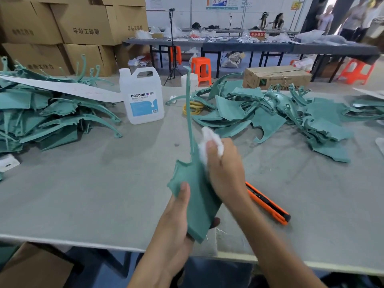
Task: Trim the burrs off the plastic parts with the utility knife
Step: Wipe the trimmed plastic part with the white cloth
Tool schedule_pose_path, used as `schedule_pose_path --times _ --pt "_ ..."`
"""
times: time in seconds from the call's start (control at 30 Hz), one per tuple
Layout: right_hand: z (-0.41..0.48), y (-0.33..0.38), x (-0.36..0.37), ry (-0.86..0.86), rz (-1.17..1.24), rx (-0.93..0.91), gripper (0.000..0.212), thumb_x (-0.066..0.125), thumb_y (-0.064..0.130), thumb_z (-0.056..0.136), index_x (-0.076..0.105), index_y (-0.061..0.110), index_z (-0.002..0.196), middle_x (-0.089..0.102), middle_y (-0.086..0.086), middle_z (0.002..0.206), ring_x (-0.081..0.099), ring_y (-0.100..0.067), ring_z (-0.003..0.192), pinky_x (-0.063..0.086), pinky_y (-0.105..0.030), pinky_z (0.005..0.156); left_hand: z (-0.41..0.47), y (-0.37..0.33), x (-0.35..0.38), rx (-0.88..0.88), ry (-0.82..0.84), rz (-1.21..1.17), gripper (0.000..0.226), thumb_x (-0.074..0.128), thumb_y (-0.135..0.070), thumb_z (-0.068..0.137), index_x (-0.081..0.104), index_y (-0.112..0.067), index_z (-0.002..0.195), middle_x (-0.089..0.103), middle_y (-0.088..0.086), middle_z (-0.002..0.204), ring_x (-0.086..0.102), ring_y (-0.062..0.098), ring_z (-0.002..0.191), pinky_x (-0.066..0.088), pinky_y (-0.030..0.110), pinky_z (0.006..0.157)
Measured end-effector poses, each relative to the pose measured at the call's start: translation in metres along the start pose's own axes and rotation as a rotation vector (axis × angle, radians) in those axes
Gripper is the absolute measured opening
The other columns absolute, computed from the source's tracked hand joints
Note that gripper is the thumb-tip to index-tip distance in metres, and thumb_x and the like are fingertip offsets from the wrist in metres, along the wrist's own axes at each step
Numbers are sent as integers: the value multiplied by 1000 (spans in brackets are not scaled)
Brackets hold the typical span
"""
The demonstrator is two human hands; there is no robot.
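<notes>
I hold a teal plastic part [193, 196] upright over the table's near edge; its thin curved stem rises toward the jug. My left hand [174, 217] grips its lower end, thumb on the front face, fingers behind. My right hand [224, 169] clutches a wad of white cloth [209, 142] and presses it against the part's right side. The orange utility knife [268, 203] lies on the table just right of my right wrist, in neither hand.
Heaps of teal parts lie at the left [52, 119] and right [280, 117]. A white DEXCON jug [142, 96] stands behind, with a yellow coil [192, 108] beside it. Cardboard boxes [72, 28] are stacked at the back left. The grey table [104, 194] ends near me.
</notes>
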State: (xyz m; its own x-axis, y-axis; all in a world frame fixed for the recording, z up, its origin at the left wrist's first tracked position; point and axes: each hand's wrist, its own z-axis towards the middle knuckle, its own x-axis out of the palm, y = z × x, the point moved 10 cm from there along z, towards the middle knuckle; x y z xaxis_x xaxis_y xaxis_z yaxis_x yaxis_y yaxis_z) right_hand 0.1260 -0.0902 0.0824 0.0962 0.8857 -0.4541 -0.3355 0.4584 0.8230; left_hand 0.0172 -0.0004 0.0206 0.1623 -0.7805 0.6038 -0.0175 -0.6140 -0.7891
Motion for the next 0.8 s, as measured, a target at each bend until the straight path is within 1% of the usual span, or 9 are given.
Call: schedule_pose_path --times 0.13,0.3,0.4,0.47,0.57,0.63,0.7,0.73,0.8 --pt "-58 33 28 108 25 -210 44 32 68 98 53 29 99 56 11 90 52 -16 85 44 -36 75 9 -9 -4 -49 -48 67 62 45 -65 83 63 -28 130 72 0 123 69 13 112 58 33 86" --pt "15 -10 -4 49 -45 90 39 36 49 106 53 14 107 60 -8 105 55 -32 101 45 -45 86 1 -8 -10 -54 18 109 64 52 -67 90 57 -25 137 68 8 129 67 29 115 59 45 79" --pt "-7 5 1 35 -30 -46 35 40 58 100 50 25 105 56 2 101 55 -23 94 46 -40 78 9 -10 -11 -88 14 112 62 46 -65 89 63 -22 131 71 11 122 70 32 108 60 46 73" --pt "-21 7 -4 59 -36 -118 32 52 64 91 51 34 104 57 13 98 56 -11 89 45 -29 70 12 -9 -17 -121 14 149 59 44 -66 90 70 -24 123 71 14 121 71 34 106 60 47 71" --pt "-17 -19 -3 288 269 84 22 69 52 90 60 39 105 70 13 95 67 -2 87 52 -26 69 10 -4 -31 -189 69 233 56 48 -70 90 70 -30 122 70 13 124 70 35 107 58 50 74" --pt "-18 -17 -4 380 469 116 16 73 36 93 66 29 105 74 -3 96 71 -15 88 59 -42 74 17 -12 -41 -130 9 411 50 54 -71 88 72 -34 116 73 6 118 71 29 107 58 48 81" --pt "-20 -15 -10 304 533 109 21 75 33 90 65 17 100 69 -8 84 65 -20 77 55 -49 72 26 -30 -49 50 -177 712 39 61 -68 86 69 -39 110 77 -2 104 73 17 96 56 45 88" --pt "-21 -14 -12 253 531 94 21 75 33 90 63 16 96 64 -5 77 61 -18 71 51 -46 67 26 -38 -51 125 -283 808 28 64 -62 88 60 -46 111 76 -4 99 72 15 90 55 44 87" --pt "-24 -16 -10 183 515 87 18 74 32 92 64 18 97 66 -6 79 63 -22 73 53 -45 70 25 -42 -42 153 -358 894 46 64 -62 84 34 -61 118 69 -12 114 67 10 94 53 38 85"
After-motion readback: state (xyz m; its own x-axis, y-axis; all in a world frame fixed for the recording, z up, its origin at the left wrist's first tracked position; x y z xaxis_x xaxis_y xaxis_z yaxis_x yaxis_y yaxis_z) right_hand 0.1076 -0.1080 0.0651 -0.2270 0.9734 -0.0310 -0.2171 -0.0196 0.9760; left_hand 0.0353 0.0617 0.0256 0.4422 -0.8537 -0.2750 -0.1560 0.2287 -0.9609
